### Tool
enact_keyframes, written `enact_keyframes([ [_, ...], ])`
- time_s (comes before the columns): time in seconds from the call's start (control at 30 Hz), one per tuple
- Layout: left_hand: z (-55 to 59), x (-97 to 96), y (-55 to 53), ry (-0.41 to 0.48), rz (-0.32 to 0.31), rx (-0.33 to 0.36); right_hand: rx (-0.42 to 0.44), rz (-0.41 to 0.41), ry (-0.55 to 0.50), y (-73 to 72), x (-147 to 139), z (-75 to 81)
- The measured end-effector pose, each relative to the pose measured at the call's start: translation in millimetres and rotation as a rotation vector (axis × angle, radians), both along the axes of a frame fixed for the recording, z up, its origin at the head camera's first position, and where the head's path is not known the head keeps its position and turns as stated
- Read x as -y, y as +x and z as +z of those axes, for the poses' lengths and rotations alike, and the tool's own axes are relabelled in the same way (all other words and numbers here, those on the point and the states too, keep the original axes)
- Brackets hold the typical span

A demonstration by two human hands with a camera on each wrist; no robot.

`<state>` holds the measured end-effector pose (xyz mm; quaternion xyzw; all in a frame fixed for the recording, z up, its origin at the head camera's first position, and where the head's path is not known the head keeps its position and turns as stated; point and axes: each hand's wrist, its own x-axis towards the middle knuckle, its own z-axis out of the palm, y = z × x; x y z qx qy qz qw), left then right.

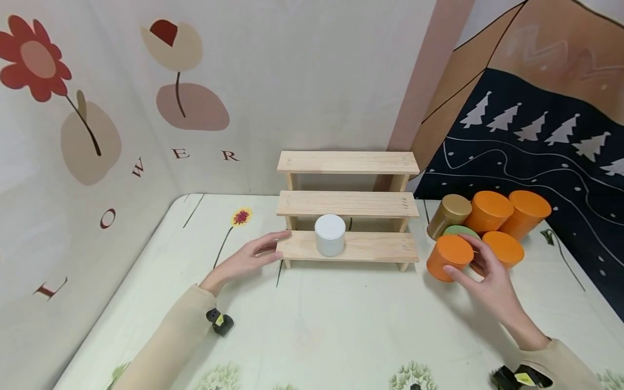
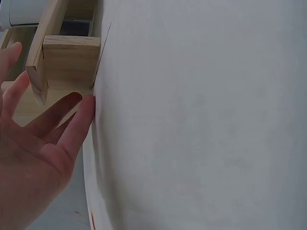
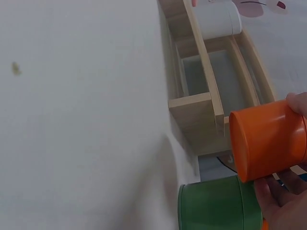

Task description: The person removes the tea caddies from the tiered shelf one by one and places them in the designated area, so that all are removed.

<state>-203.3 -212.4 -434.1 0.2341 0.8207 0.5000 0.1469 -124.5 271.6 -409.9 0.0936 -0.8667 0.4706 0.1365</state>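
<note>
My right hand grips an orange lidded canister between thumb and fingers, at the right of the table. In the right wrist view the canister is tilted on its side, close beside a green canister. My left hand is at the left end of the lowest step of a three-step wooden shelf, its fingers loosely extended, fingertips right at the board's end. A white canister stands upright on that lowest step, left of its middle.
Behind the right hand a gold canister and several more orange canisters stand grouped. A pale printed cloth covers the table. A fabric wall rises behind the shelf, and a dark tree-printed panel is at the right.
</note>
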Motion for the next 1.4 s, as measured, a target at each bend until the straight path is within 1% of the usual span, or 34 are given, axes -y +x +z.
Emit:
enact_keyframes([
  [0.2, 1.2, -3.4, -1.7, -0.037, -0.027, -0.003, -0.02, -0.002, 0.003, 2.8, -5.5, -3.2],
  [0.43, 0.2, -5.0, -3.7, -0.078, -0.059, 0.052, -0.012, -0.037, 0.016, 9.0, -11.9, -5.3],
  [0.57, 2.2, -5.7, -3.5, -0.092, -0.067, 0.045, -0.018, -0.035, 0.01, 12.2, -14.9, -7.3],
  [0.7, 5.1, -6.7, -2.8, -0.125, -0.046, 0.051, 0.002, -0.041, 0.013, 15.2, -18.3, -9.7],
  [0.83, 5.2, -6.9, -3.1, -0.156, -0.017, 0.061, 0.032, -0.05, 0.023, 17.8, -21.8, -12.0],
  [1.03, 4.3, -7.3, -3.9, -0.166, -0.01, 0.052, 0.047, -0.051, 0.022, 19.3, -27.1, -17.9],
  [1.23, 2.7, -7.7, -3.8, -0.181, 0.006, 0.062, 0.06, -0.048, 0.025, 20.4, -31.0, -24.0],
  [1.4, 2.5, -8.0, -4.3, -0.174, -0.004, 0.047, 0.086, -0.062, 0.025, 20.4, -33.0, -26.7],
])
